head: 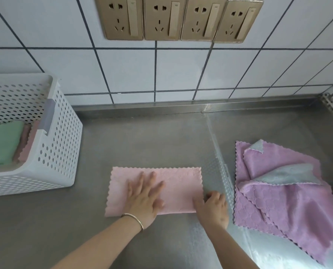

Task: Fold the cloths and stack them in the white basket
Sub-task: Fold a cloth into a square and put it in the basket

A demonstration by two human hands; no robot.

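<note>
Pink cloth (pixel 156 189) lower centre of table (pixel 142 136), half-folded, pressed flat by left hand (pixel 144 199), fingers straight. Right hand (pixel 213 209) pinching right edge. Risk: fold skewed if edge slips. White basket (pixel 51 152) left.

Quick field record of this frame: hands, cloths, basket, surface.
left hand: flat on pink cloth, fingers straight
right hand: pinching pink cloth's right edge
pink cloth: folded rectangle, centre of steel counter
purple cloths: rumpled pile at right, grey undersides showing
white basket: at left, holds folded green cloth atop pink ones
</note>
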